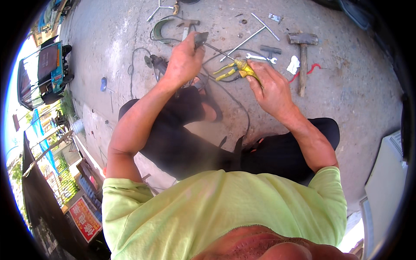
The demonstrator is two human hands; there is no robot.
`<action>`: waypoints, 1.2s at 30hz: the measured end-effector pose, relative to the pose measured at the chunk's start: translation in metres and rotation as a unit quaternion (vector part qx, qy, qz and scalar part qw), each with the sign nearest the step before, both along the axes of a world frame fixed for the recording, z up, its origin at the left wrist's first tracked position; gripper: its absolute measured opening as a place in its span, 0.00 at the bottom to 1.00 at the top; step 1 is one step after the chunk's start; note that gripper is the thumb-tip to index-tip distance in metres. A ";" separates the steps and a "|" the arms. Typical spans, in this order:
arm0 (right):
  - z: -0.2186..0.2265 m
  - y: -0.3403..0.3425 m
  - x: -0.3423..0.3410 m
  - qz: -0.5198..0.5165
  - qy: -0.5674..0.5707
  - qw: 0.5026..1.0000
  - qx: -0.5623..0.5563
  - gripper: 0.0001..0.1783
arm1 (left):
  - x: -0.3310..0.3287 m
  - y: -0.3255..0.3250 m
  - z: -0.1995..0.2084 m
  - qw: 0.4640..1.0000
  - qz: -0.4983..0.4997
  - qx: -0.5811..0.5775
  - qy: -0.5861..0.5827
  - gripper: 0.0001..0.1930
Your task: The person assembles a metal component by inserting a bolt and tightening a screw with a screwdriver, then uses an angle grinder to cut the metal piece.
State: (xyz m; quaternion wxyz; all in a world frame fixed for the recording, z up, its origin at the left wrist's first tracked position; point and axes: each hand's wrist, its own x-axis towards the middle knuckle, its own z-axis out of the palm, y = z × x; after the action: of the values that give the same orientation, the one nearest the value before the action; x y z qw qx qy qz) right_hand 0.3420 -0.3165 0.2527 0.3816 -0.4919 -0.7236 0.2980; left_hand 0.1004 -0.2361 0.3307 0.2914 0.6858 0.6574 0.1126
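Note:
My left hand (185,63) is closed round a small dark piece (200,39) whose kind I cannot make out. Just beyond its knuckles shows a hammer-like shape (189,23); whether the hand touches it is unclear. My right hand (274,89) wraps round a yellow plier-like tool (245,69), with two yellow arms pointing left. A thin dark rod (220,51) runs between this tool and the dark piece. Beneath my left forearm, partly hidden, lies a dark power tool (158,64) with a cable.
On the concrete floor (359,86) lie a sledgehammer (303,60), a T-handle wrench (245,41), a small hammer (271,50), a spanner (260,57), a red strap (313,67) and white paper (293,65). A loose cable (236,100) crosses near my legs. A three-wheeled vehicle (45,71) stands far left.

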 end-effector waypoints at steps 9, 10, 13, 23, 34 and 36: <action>0.002 0.019 0.012 0.054 0.358 0.756 -0.545 0.20 | -0.014 -0.002 -0.030 0.994 -0.057 0.095 0.024 0.19; -0.002 0.023 0.014 0.071 0.415 0.691 -0.588 0.21 | -0.016 -0.001 -0.031 0.992 -0.061 0.105 0.018 0.19; -0.015 0.031 0.019 0.089 0.485 0.595 -0.635 0.21 | -0.014 0.006 -0.028 0.996 -0.049 0.078 0.024 0.19; -0.012 0.021 -0.001 0.038 0.159 0.969 -0.188 0.19 | -0.014 0.012 -0.015 0.996 -0.026 0.089 0.019 0.19; -0.030 0.036 0.024 0.134 0.539 0.513 -0.655 0.19 | 0.006 0.003 0.002 0.999 0.031 0.011 -0.010 0.19; -0.027 0.039 0.023 0.137 0.518 0.545 -0.644 0.21 | -0.006 0.004 -0.013 0.998 -0.017 0.060 0.020 0.19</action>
State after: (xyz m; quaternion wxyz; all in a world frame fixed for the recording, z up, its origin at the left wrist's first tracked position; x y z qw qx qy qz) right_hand 0.3651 -0.2777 0.2257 0.2256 -0.2605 -0.0721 0.9360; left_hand 0.0942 -0.2319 0.3180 0.2385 0.7149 0.6436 0.1332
